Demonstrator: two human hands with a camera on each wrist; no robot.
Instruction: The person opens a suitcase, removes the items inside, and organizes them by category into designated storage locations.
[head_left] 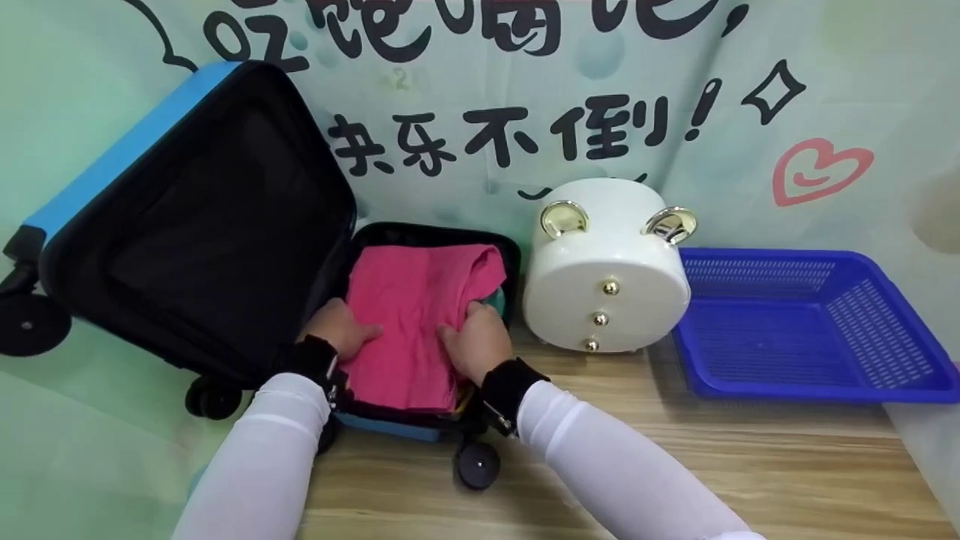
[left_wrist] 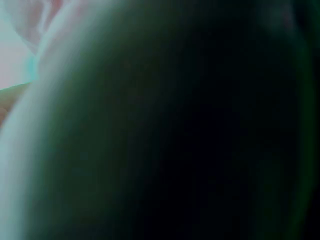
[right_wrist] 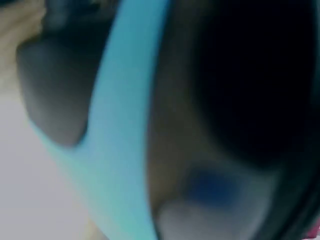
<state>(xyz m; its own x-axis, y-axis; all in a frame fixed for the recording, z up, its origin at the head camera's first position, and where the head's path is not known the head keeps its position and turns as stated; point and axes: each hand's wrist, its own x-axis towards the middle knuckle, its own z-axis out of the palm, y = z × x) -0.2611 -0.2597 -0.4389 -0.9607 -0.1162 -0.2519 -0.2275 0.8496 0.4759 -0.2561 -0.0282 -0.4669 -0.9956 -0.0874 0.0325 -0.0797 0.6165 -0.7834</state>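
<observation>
A folded pink cloth (head_left: 412,322) lies in the lower half of an open suitcase (head_left: 386,231) in the head view. At its left edge, my left hand (head_left: 339,328) holds it with the thumb on top and the fingers hidden down the side. My right hand (head_left: 480,343) grips the opposite edge, thumb over the fabric. Bits of teal cloth (head_left: 496,300) and something yellow show from beneath the pink one. The left wrist view is mostly dark blur. Close up in the right wrist view is the suitcase's light-blue shell (right_wrist: 125,110) with a dark corner piece.
The suitcase's black-lined lid (head_left: 217,217) leans open to the left, with wheels (head_left: 478,465) at the near side. Right of the case stands a white rounded box (head_left: 607,300) with gold ears and knobs. A blue plastic basket (head_left: 780,391) sits farther right on the wooden table (head_left: 637,450).
</observation>
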